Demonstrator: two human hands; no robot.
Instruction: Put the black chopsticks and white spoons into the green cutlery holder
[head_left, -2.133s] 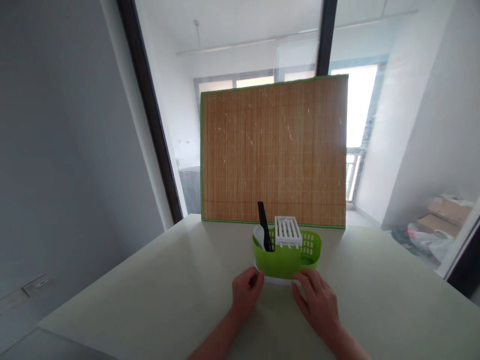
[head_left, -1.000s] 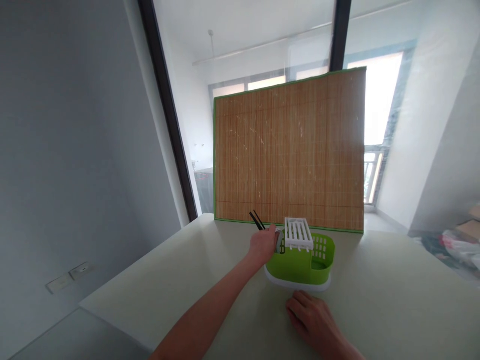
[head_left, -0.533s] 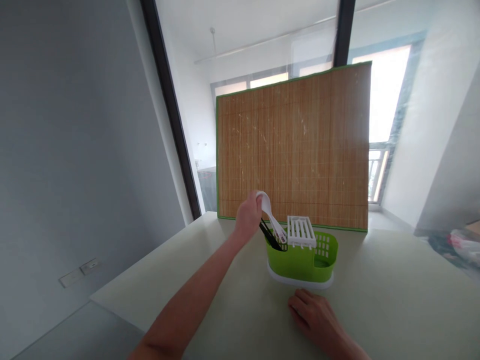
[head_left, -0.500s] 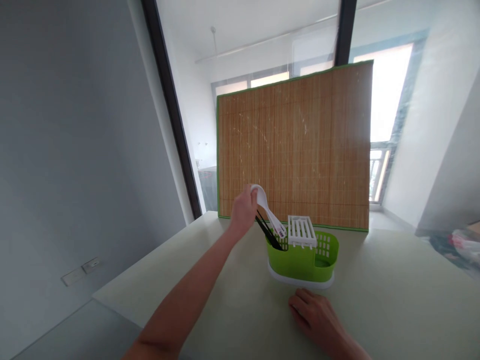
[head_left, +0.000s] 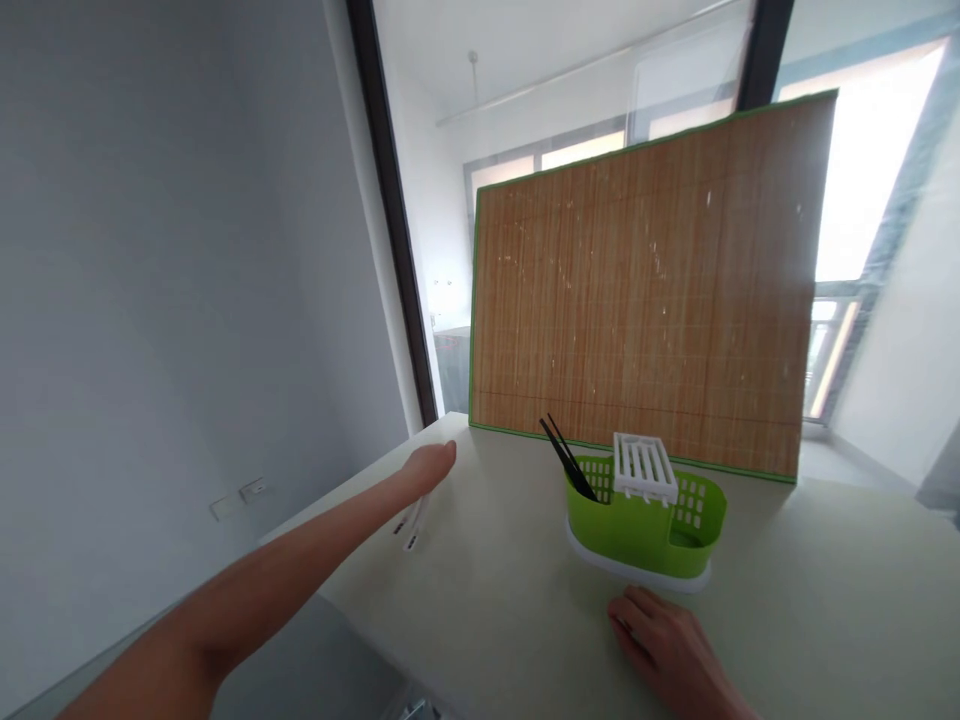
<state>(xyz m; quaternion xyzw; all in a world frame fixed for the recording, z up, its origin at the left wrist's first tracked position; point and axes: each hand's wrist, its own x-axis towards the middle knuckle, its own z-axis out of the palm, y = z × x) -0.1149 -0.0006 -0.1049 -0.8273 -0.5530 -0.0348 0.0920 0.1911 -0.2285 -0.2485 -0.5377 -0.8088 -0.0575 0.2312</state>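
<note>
My left hand (head_left: 430,468) is closed over white utensils (head_left: 415,526) at the left of the table; only their handle ends show below it, and the hand hides the rest. Near the table's front, my right hand (head_left: 660,635) rests with curled fingers, just in front of a green basket (head_left: 626,535) on a white base. Whether anything lies within those fingers cannot be seen. Black chopsticks or tongs (head_left: 568,458) lean out of the basket's left compartment. A white slatted rack (head_left: 645,467) sits across the middle of the basket.
The pale table (head_left: 517,590) has its left edge beneath my left forearm. Behind the basket stands a bamboo mat (head_left: 645,290) with green edging, upright against the glass. A grey wall (head_left: 187,250) with a socket (head_left: 253,490) rises on the left.
My left hand has moved left and down, away from the basket, with the white utensils. The view has turned left. My right hand stays in front of the basket.
</note>
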